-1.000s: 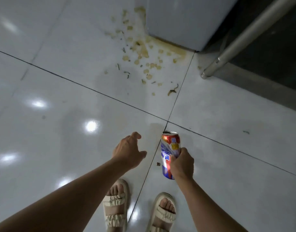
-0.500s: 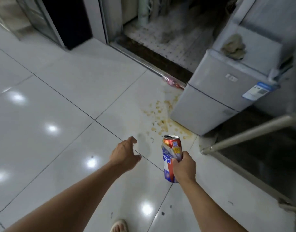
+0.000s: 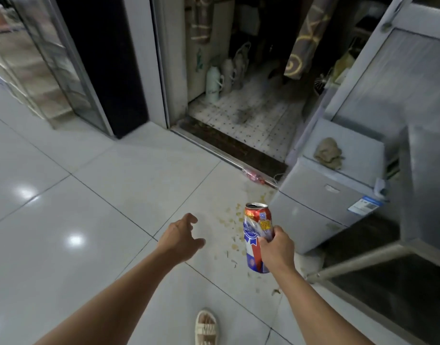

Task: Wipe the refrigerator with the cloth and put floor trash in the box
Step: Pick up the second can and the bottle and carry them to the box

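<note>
My right hand grips a dented red, white and blue drink can, held upright above the floor. My left hand hangs beside it with fingers loosely spread and holds nothing. The small grey refrigerator stands to the right, and a crumpled grey-brown cloth lies on its top. Yellowish spilled scraps are scattered on the white tiles in front of the refrigerator. A red plastic wrapper lies by the door sill. No box is in view.
A doorway ahead opens onto a dirty tiled room with thermos flasks. A metal table leg slants across at the right. A glass door frame stands at the left. My sandalled foot is at the bottom.
The view has risen from the floor to the doorway and refrigerator. The can stays in my right hand and has been lifted; my left hand remains empty beside it.
</note>
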`<state>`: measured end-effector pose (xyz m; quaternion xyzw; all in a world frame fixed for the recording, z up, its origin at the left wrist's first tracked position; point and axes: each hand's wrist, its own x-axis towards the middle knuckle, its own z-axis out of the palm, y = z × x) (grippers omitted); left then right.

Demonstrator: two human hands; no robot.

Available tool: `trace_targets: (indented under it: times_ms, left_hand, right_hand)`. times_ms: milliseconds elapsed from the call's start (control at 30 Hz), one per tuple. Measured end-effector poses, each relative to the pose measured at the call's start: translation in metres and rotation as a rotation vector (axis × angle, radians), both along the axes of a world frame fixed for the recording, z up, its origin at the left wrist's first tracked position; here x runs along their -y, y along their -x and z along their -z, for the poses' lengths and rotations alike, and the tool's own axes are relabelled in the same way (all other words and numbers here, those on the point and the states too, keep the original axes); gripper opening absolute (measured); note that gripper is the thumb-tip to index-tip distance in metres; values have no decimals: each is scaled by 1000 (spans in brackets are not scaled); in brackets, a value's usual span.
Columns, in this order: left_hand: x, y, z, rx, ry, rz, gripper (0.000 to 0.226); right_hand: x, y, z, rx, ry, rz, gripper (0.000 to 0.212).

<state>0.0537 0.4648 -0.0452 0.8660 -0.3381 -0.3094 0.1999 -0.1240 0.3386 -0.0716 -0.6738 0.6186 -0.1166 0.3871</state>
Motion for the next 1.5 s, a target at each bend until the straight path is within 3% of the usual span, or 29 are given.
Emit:
trace_targets:
  times_ms: [300, 533, 700, 1000, 1333, 1500]
  left_hand:
    - [112, -80, -40, -12, -64, 58, 54]
    - [199, -156, -67, -1, 8, 104, 53]
    - [261, -223, -64, -22, 25, 191, 54]
    - [371, -345, -59, -39, -54, 422, 53]
    - [502, -361, -35, -87, -74, 687, 54]
    - [579, -352, -12, -7, -112, 860, 53]
  right_hand:
    - [109, -86, -27, 41, -26, 103, 11]
    - [188, -159, -47, 49, -29, 119, 30]
    - [233, -217, -45, 29, 45, 170, 38]
    - [294, -311, -56, -62, 84, 393, 31]
    - [363, -330, -39, -112, 38, 637, 20]
    - [415, -332, -3, -82, -41, 787, 16]
